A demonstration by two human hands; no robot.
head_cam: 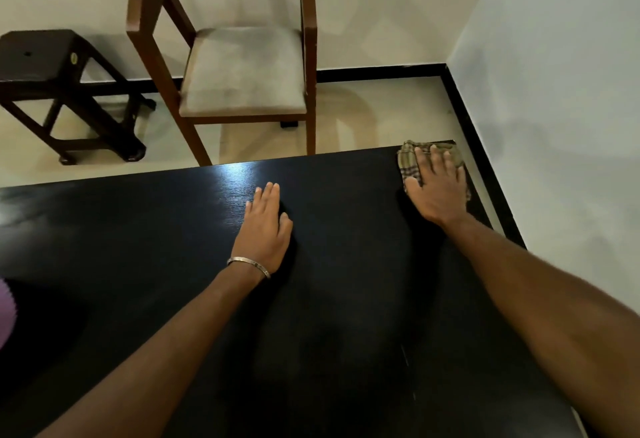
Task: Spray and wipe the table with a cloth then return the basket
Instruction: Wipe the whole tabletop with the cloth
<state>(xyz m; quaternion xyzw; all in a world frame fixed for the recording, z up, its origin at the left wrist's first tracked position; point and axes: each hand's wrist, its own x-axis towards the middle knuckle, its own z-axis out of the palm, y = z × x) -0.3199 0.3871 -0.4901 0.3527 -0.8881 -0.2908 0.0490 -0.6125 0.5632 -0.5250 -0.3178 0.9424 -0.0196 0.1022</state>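
Note:
A black table (156, 247) fills the lower half of the view. At its far right corner lies a checked olive cloth (408, 162). My right hand (438, 184) presses flat on that cloth with straight, spread fingers. My left hand (265, 221) rests palm down on the bare tabletop near the far edge, fingers straight, a metal bangle on its wrist. No spray bottle shows. A purple edge (7, 313) at the far left may be part of the basket; I cannot tell.
A wooden chair (242, 70) with a grey seat stands just beyond the table's far edge. A dark stool (52, 66) sits on the floor at the left. A white wall (554, 91) runs close along the table's right side.

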